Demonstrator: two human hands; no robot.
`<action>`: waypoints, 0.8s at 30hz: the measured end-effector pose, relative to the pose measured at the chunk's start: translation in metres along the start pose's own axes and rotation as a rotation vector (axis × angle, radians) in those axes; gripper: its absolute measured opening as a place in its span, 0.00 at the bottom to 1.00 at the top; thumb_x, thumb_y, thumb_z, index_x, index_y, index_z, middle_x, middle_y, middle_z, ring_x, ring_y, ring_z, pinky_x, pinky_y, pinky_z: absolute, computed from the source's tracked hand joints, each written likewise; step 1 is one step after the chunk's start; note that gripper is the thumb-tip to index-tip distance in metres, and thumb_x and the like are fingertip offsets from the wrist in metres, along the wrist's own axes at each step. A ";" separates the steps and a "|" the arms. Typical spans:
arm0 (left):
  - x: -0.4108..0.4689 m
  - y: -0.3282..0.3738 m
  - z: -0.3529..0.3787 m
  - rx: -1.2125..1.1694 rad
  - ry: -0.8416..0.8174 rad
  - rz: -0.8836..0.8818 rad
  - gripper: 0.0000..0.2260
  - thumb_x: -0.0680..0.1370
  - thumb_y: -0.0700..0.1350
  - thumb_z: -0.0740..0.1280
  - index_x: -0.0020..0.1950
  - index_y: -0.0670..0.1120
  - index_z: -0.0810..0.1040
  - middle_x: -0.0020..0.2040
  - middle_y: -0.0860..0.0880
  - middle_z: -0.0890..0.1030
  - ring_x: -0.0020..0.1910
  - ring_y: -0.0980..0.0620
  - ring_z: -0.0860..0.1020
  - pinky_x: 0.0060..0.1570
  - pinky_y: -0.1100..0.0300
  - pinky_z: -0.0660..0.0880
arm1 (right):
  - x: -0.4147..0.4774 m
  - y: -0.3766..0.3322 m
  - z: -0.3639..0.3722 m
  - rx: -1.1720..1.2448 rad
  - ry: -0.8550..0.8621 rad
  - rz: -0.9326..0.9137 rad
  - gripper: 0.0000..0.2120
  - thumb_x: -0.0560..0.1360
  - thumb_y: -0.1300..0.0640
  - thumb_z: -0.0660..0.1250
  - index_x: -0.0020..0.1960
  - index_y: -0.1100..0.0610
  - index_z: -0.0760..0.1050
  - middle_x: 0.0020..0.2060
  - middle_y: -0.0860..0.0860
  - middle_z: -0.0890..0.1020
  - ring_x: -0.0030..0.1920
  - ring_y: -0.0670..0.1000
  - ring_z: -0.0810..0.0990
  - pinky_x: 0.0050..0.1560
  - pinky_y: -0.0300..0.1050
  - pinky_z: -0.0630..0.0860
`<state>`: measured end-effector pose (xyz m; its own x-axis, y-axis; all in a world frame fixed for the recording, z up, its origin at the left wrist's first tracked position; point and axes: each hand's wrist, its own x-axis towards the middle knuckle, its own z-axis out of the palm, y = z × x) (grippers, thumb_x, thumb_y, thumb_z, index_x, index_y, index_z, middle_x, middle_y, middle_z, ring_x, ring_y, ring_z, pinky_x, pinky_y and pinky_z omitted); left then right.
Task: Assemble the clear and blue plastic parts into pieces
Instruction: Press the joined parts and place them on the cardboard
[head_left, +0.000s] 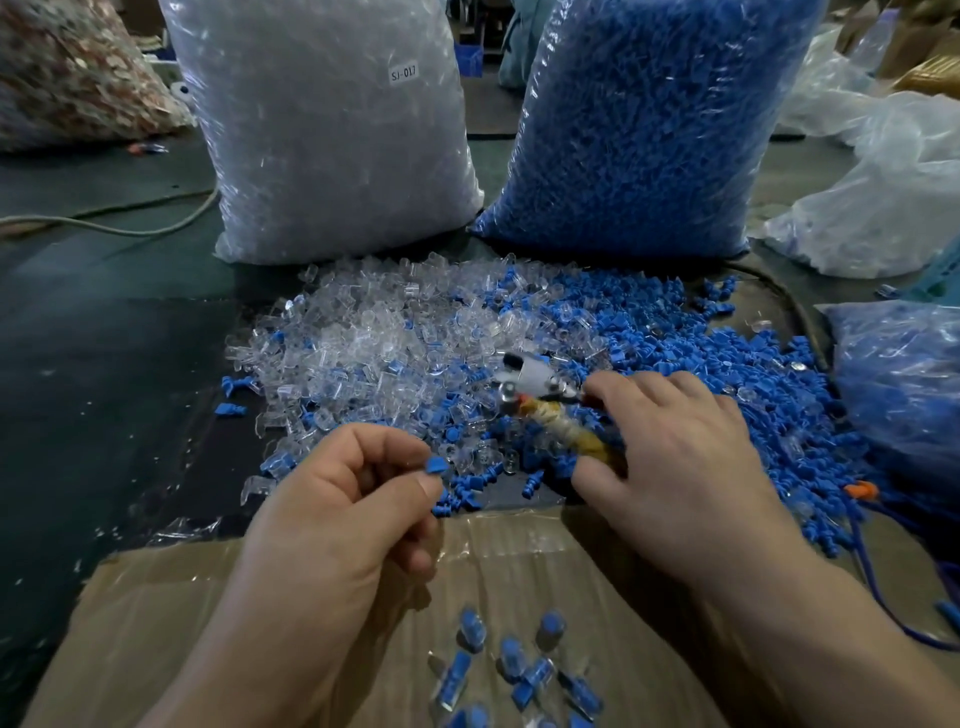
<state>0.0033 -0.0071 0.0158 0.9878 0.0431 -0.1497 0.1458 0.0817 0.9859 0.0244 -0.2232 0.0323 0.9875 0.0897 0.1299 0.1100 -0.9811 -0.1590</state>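
Your two hands are over a heap of loose parts on the counter (104, 338).
Two fat bags stand at the back, just behind the heap: the clear bag (332, 130) on the left and the blue bag (644, 124) on the right. In the heap the clear parts (374, 353) lie mostly left and the blue parts (727, 364) mostly right. A sheet of cardboard (519, 561) lies nearest you. Your right hand (675, 467) rests on the heap, and your left hand (343, 504) hovers at the cardboard's far edge. The right grip curls round the wrapped handle of a small hammer (561, 423). Finished pieces (519, 670), blue inside clear, lie on the cardboard between your forearms. The left grip pinches one blue part (435, 464) between thumb and forefinger.
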 end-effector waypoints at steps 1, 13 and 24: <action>0.000 0.000 0.000 -0.007 0.016 0.011 0.13 0.74 0.33 0.70 0.40 0.52 0.83 0.28 0.45 0.79 0.24 0.52 0.75 0.22 0.62 0.73 | -0.003 0.000 -0.003 0.069 0.023 -0.023 0.27 0.70 0.39 0.56 0.69 0.42 0.61 0.54 0.39 0.72 0.54 0.44 0.65 0.54 0.46 0.66; 0.000 -0.006 -0.010 0.133 -0.021 0.224 0.17 0.77 0.33 0.67 0.43 0.56 0.82 0.31 0.48 0.80 0.28 0.52 0.77 0.27 0.63 0.75 | -0.027 -0.009 -0.019 0.180 -0.081 -0.273 0.29 0.69 0.39 0.56 0.69 0.45 0.69 0.58 0.38 0.76 0.56 0.42 0.71 0.53 0.39 0.70; -0.002 -0.009 -0.012 0.219 -0.066 0.306 0.07 0.69 0.48 0.69 0.47 0.57 0.81 0.34 0.48 0.80 0.29 0.51 0.78 0.28 0.57 0.78 | -0.025 -0.008 -0.019 0.072 -0.128 -0.325 0.30 0.70 0.34 0.54 0.69 0.42 0.68 0.52 0.36 0.76 0.52 0.41 0.71 0.54 0.39 0.70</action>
<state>-0.0001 0.0043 0.0064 0.9879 -0.0325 0.1519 -0.1550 -0.1398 0.9780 -0.0030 -0.2207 0.0488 0.9054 0.4201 0.0617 0.4236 -0.8839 -0.1983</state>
